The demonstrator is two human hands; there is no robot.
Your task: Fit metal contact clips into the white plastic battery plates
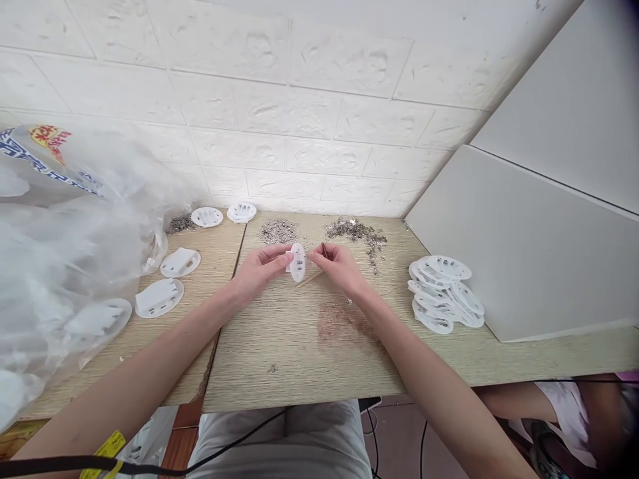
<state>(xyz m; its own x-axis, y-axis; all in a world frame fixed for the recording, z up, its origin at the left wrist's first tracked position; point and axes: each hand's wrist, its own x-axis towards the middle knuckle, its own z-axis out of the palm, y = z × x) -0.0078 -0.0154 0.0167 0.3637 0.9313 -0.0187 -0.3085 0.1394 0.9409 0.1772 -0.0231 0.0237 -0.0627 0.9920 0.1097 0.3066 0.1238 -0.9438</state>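
Clock read from the white oval plastic plate (297, 263), mid-view; its metal insets (300, 262) silver-grey. 12 o'clock: white wall (314, 120), brick pattern. 2 o'clock: silver-grey heap of small metal pieces (351, 229). 3: stacked white oval plastic plates (446, 267). 5: thin tan stick (309, 279); farther, reddish-brown stain (344, 324) on pale tan, grain-streaked counter (274, 326). 10: translucent whitish plastic bag (84, 219), red-yellow-blue print (52, 140).

I see a white brick-patterned wall (314, 106) behind the wood-grain tabletop (249, 372), whose surface carries a reddish-brown stain (339, 326). To my left bulges a clear plastic bag (110, 233) with red and blue printing; to my right, a pale grey panel (539, 246) stands slanted. Below, I make out a black cable (239, 436) and part of another person (564, 406).
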